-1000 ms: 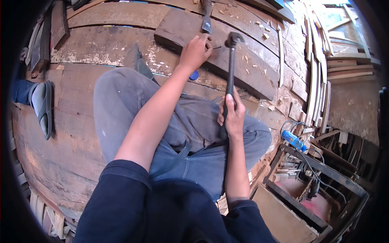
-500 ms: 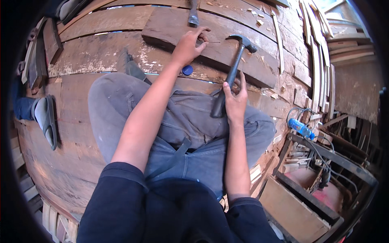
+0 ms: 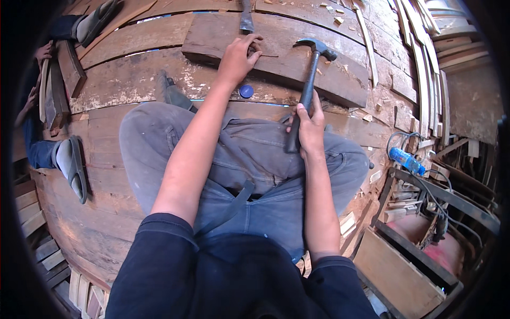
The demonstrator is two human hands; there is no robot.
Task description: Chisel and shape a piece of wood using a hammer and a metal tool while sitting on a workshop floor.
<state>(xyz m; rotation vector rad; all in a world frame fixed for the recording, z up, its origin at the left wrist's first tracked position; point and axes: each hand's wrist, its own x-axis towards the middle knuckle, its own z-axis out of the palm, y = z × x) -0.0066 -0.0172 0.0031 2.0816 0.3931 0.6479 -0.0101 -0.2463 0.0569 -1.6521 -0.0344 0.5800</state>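
Observation:
My left hand [image 3: 239, 61] pinches a long thin nail [image 3: 270, 56], held lengthwise low over a thick wooden block [image 3: 337, 80]. Just beyond my fingers lies a flat metal blade tool [image 3: 245, 21]. My right hand [image 3: 308, 125] grips a claw hammer [image 3: 312, 66] by its black handle, its head over the block to the right of the nail, claw pointing left. A round blue cap [image 3: 246, 91] sits on the boards between the block and my crossed legs.
At the left, a co-worker shows by sandalled feet [image 3: 71, 167] and hands [image 3: 44, 52] beside short planks [image 3: 70, 69]. Right are wooden strips [image 3: 419, 90], a blue plastic bottle [image 3: 406, 159], cables and a metal frame [image 3: 467, 207]. Offcuts lie on the board floor [image 3: 106, 212].
The hammer has turned so its claw points left. My left hand has shifted slightly left along the block. The view has shifted, showing more of the co-worker's hands and feet.

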